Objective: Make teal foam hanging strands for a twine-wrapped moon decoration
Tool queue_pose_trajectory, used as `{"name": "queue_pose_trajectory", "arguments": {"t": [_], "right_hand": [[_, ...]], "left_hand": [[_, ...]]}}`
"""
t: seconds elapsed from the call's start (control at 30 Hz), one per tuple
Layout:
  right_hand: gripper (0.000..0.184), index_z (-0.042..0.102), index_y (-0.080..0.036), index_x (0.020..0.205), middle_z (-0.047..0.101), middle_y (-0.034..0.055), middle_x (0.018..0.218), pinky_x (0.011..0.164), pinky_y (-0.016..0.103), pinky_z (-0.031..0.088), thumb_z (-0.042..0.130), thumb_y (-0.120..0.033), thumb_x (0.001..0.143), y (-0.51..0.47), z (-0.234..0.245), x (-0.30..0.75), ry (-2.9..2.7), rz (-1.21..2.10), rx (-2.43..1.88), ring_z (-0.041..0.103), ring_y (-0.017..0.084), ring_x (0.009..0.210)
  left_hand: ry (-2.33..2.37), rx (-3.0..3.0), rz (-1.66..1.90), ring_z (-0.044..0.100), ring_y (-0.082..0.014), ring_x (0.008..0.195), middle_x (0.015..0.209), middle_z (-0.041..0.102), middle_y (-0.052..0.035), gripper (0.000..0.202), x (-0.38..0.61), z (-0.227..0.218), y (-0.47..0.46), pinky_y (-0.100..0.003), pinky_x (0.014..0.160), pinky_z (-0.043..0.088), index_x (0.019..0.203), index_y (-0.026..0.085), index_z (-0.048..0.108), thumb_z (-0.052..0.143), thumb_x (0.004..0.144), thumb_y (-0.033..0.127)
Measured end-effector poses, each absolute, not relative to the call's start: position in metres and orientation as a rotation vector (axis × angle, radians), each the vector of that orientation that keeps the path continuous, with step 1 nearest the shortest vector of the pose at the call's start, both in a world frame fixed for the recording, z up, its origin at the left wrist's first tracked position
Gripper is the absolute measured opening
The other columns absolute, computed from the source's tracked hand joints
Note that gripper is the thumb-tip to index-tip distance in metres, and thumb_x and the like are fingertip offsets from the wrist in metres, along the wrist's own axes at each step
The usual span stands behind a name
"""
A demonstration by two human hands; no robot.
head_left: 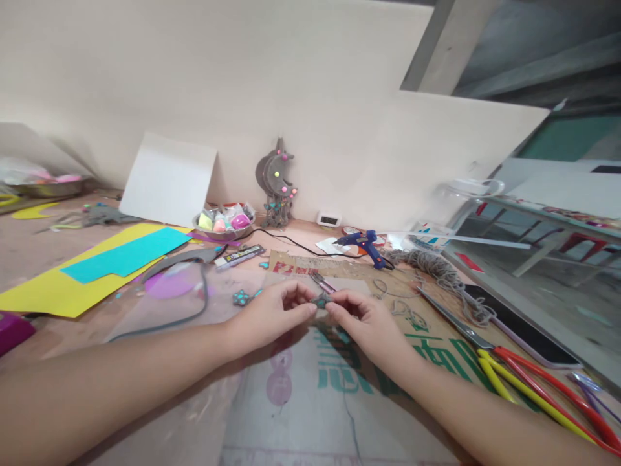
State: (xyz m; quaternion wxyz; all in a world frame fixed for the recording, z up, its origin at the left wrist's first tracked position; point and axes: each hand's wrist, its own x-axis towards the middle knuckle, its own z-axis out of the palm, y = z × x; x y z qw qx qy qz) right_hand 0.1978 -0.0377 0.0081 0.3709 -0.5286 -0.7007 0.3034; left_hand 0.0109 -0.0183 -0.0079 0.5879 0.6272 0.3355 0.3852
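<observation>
- Left hand (272, 310): thumb and fingers were closed on the left side of the small star (321, 301).
- Right hand (371, 317): thumb and fingers were closed on the star's right side, opposite the left hand's pinch.
- Star position: it was held between both sets of fingertips, over the cardboard (449, 330) toward the middle of the tabletop (29, 249). A slender tool (323, 283) lay just beyond it.
- Step in hand, as judged: fine two-handed handling of the star. Fingertips covered much of it and the detail was soft, so shaping could not be told from inspection.
- Next move, as judged: further handling called for one steady pinch while the other hand shifted its hold, with light pressure on so small a part.
- Second star (240, 297): it lay just beyond the left hand, apart from it.
- Far edge of the tabletop: the moon ornament (274, 178) stood against the wall; the glue gun (371, 246) lay to its right, nearer the cardboard.
- Right edge of the tabletop: the yarn (436, 272) lay toward the far corner, and the phone (524, 330) lay along the edge. The scissors (458, 321) pointed away from the near right corner.
</observation>
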Motion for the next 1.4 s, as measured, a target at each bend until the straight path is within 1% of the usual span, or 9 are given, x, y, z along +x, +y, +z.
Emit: {"name": "queue_pose_trajectory", "arguments": {"t": [0.43,0.63,0.73,0.8,0.93,1.0,1.17,1.3,1.4], "right_hand": [[0.015,0.065,-0.021,0.077,0.065,-0.0004,0.072,0.064,0.026,0.044,0.057,-0.032,0.08,-0.04,0.009,0.196,-1.892,0.819,-1.348,0.058,0.016,0.068],[0.022,0.056,-0.019,0.082,0.058,0.0003,0.07,0.06,0.025,0.042,0.047,-0.038,0.089,-0.035,0.017,0.209,-1.799,0.594,-1.309,0.054,0.014,0.064],[0.018,0.06,-0.018,0.09,0.064,0.0037,0.081,0.066,0.028,0.045,0.05,-0.034,0.089,-0.024,0.019,0.223,-1.904,0.378,-1.341,0.057,0.016,0.07],[0.023,0.063,-0.018,0.104,0.067,0.0077,0.098,0.078,0.033,0.046,0.051,-0.031,0.089,-0.015,0.014,0.23,-2.059,0.23,-1.315,0.06,0.02,0.086],[0.033,0.061,-0.021,0.12,0.058,0.0095,0.128,0.101,0.042,0.036,0.044,-0.033,0.094,-0.007,-0.002,0.235,-2.355,0.06,-1.253,0.05,0.025,0.118],[0.031,0.063,-0.021,0.117,0.059,0.0094,0.126,0.1,0.043,0.038,0.045,-0.032,0.094,-0.007,-0.005,0.233,-2.409,0.039,-1.257,0.051,0.025,0.116],[0.013,0.064,-0.017,0.095,0.067,0.0075,0.095,0.083,0.036,0.046,0.056,-0.023,0.088,-0.009,-0.002,0.23,-2.355,-0.009,-1.322,0.058,0.021,0.091],[0.021,0.065,-0.016,0.103,0.067,0.0094,0.097,0.083,0.035,0.047,0.049,-0.022,0.092,-0.007,-0.002,0.233,-2.387,-0.15,-1.316,0.059,0.022,0.092],[0.026,0.067,-0.015,0.104,0.068,0.0101,0.094,0.081,0.035,0.048,0.043,-0.02,0.093,-0.002,-0.003,0.236,-2.412,-0.229,-1.319,0.061,0.022,0.089]], "left_hand": [[0.919,1.56,0.868,0.052,-0.01,0.057,0.073,0.063,0.0014,0.019,0.008,-0.01,-0.013,-0.022,0.053,0.039,0.088,0.017,0.063,0.063,0.079,0.034],[0.842,1.405,0.89,0.062,-0.0138,0.07,0.076,0.066,-0.0025,0.018,0.011,-0.006,-0.016,-0.027,0.068,0.046,0.084,0.015,0.055,0.062,0.081,0.032],[0.821,1.347,0.882,0.061,-0.0131,0.068,0.072,0.063,-0.0015,0.021,0.012,-0.005,-0.017,-0.027,0.069,0.047,0.083,0.015,0.053,0.063,0.08,0.032],[0.834,1.363,0.878,0.061,-0.0124,0.067,0.072,0.062,-0.0002,0.02,0.011,-0.006,-0.017,-0.026,0.066,0.047,0.085,0.015,0.054,0.065,0.08,0.032],[0.88,1.444,0.853,0.059,-0.0111,0.068,0.081,0.064,-0.0003,0.017,0.008,-0.005,-0.016,-0.022,0.061,0.044,0.09,0.016,0.061,0.066,0.079,0.029],[0.914,1.461,0.813,0.057,-0.0105,0.066,0.08,0.065,-0.0002,0.016,0.008,-0.002,-0.017,-0.021,0.058,0.043,0.091,0.017,0.064,0.065,0.079,0.028],[0.955,1.414,0.773,0.057,-0.0104,0.063,0.075,0.065,0.0006,0.017,0.009,0.0,-0.019,-0.022,0.06,0.043,0.09,0.017,0.067,0.064,0.079,0.029],[0.884,1.382,0.811,0.059,-0.0115,0.069,0.075,0.063,0.0001,0.019,0.009,-0.008,-0.015,-0.024,0.069,0.046,0.081,0.015,0.062,0.067,0.077,0.032],[0.835,1.344,0.834,0.056,-0.0098,0.066,0.071,0.06,0.0012,0.02,0.01,-0.012,-0.014,-0.023,0.066,0.044,0.08,0.015,0.057,0.066,0.079,0.033]]}}
